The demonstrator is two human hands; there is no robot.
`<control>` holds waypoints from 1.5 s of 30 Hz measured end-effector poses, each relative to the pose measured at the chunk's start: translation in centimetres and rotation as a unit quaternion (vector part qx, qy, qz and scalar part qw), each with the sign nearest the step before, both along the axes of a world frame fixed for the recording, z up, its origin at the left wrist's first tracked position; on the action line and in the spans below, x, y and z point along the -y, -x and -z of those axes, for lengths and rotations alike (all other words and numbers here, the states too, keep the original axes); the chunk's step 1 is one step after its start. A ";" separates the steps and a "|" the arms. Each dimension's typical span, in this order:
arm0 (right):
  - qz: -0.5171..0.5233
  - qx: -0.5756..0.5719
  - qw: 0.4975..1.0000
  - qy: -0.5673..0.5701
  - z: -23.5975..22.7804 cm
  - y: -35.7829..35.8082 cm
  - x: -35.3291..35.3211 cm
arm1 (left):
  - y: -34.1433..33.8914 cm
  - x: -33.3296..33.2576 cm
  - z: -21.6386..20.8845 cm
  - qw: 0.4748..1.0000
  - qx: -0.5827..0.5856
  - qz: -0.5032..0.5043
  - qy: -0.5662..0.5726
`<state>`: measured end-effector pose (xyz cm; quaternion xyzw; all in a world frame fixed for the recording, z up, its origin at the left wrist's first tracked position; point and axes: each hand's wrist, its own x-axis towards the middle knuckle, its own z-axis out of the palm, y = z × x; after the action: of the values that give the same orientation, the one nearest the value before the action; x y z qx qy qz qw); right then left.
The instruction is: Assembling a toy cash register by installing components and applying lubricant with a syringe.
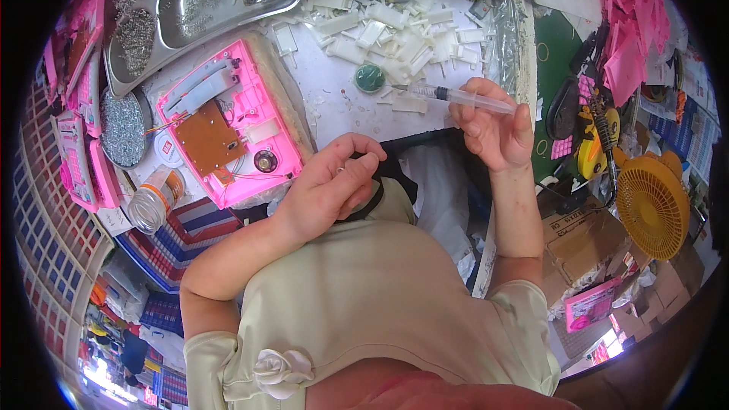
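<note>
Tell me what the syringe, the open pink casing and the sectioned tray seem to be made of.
Syringe: probably plastic, smooth and see-through, judging by its translucent barrel; the dark part inside could be rubber.
Pink casing: likely hard moulded plastic, evenly coloured, with raised ribs and walls.
Sectioned tray: apparently metal, perhaps steel, from its silvery grey sheen and bright reflections.

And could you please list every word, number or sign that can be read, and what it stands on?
Cardboard box: dark printed characters, which I won't copy.
White slip: dark marks, too small to read.
Clear jar: label too blurred to read.
Syringe: nothing readable.
</note>
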<state>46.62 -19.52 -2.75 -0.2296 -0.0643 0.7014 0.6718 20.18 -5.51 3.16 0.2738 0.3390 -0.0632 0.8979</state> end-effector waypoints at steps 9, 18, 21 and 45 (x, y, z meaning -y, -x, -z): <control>0.008 0.003 1.000 0.007 0.1 0.1 0.0 | 0.2 -0.1 0.3 1.000 0.012 0.009 0.011; 0.013 0.016 1.000 0.018 0.2 0.1 0.1 | 0.1 -0.1 0.1 1.000 0.001 0.014 0.007; 0.014 0.013 1.000 0.019 0.2 0.1 0.1 | 0.1 0.0 0.2 1.000 0.002 0.006 0.002; -0.003 0.216 0.976 0.038 -2.8 0.4 0.6 | 0.1 -0.2 0.1 1.000 0.009 0.014 0.004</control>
<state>46.17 -20.16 0.02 -0.4008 -0.1814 0.6396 0.6303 20.07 -5.28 3.04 0.2759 0.3265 -0.0745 0.9010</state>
